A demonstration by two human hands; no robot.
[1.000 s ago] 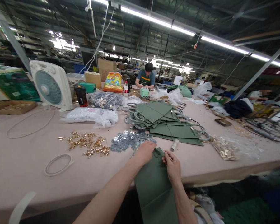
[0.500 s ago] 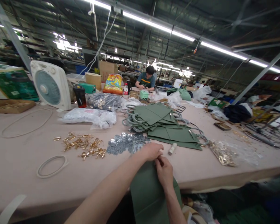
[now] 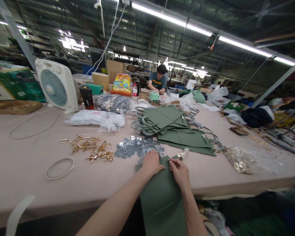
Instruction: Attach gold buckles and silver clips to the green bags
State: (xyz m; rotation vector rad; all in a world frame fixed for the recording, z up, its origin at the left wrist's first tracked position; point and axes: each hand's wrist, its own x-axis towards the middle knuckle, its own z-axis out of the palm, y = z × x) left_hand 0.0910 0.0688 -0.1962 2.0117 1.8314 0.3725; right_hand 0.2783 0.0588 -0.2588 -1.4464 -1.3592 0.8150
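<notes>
A green bag panel (image 3: 162, 203) hangs over the table's front edge, its upper end lying on the tabletop. My left hand (image 3: 152, 163) is closed on that upper end, the thumb lying on the green face and the fingers beyond the edge. Close beside it, my right hand (image 3: 179, 172) pinches at the panel's upper edge; a tiny dark piece shows at the fingertips, too small to name. A metal plate (image 3: 180, 155) shows just past the right fingers. Behind my left hand lie a pile of small silver plates (image 3: 127, 147) and a clear-wrapped loop handle.
Green bag pieces with grey handles (image 3: 167, 119) are stacked ahead. Gold fittings (image 3: 95, 147) and a tape ring (image 3: 60, 168) lie left, near a fan (image 3: 55, 85). A bag of metal parts (image 3: 237, 159) is at right. A co-worker (image 3: 158, 78) sits opposite.
My left hand has moved left and lower from above the right fingers onto the panel. The panel's upper edge and the metal plate have come into sight. The view has shifted slightly.
</notes>
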